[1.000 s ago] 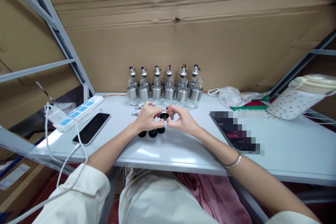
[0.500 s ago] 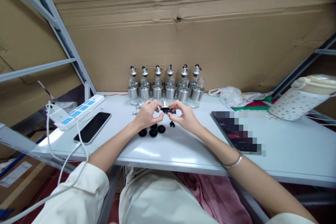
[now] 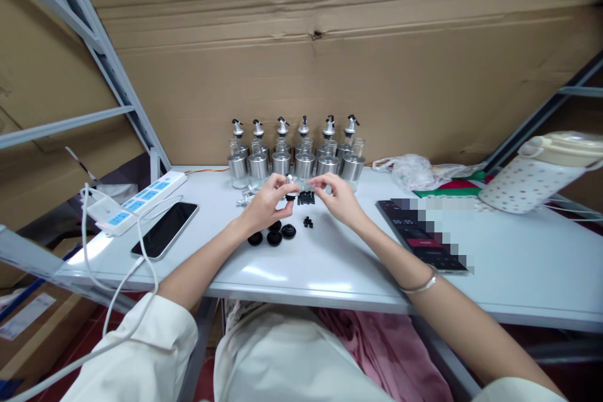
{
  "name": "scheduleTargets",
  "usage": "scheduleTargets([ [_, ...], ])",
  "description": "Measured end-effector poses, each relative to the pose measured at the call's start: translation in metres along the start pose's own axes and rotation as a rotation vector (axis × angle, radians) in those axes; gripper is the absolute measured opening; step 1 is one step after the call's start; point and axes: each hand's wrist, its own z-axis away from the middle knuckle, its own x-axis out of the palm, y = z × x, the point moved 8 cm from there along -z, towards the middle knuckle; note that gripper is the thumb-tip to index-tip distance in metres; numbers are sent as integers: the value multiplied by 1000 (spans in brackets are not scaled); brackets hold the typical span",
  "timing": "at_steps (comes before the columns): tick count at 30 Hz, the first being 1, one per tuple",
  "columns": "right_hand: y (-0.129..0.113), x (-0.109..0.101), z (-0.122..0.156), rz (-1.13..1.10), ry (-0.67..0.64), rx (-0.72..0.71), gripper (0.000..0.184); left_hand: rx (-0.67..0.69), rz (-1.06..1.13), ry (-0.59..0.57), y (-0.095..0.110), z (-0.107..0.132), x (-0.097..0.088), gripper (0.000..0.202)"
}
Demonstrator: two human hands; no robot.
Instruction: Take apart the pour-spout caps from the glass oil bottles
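My left hand [image 3: 268,204] pinches a pourer spout [image 3: 290,195], silver above with a black stopper below, held over the table. To the right of it, my right hand [image 3: 335,198] hovers with bent fingers slightly apart and nothing visible in them. Close to its fingertips lies a row of black lever pieces [image 3: 306,198]. A cluster of tiny black parts [image 3: 308,222] is nearer me. Several round black stoppers [image 3: 274,238] lie below my left hand, and loose silver spout pieces [image 3: 245,196] are partly hidden behind it.
Glass bottles with metal bands [image 3: 305,164] stand in rows at the back, the rear ones topped with spouts. A power strip [image 3: 146,201] and phone [image 3: 164,230] lie left. On the right are a tablet-like device [image 3: 421,239], plastic bag [image 3: 414,173] and spotted flask [image 3: 522,179].
My right hand has come off the pourer spout and moved slightly right and up. The left hand keeps the spout, now a little further left and tilted. The lever pieces have come into view.
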Motion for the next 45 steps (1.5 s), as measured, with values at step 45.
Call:
scheduleTargets([
  [45, -17, 0, 11, -182, 144, -29, 13, -156, -65, -298, -17, 11, 28, 74],
])
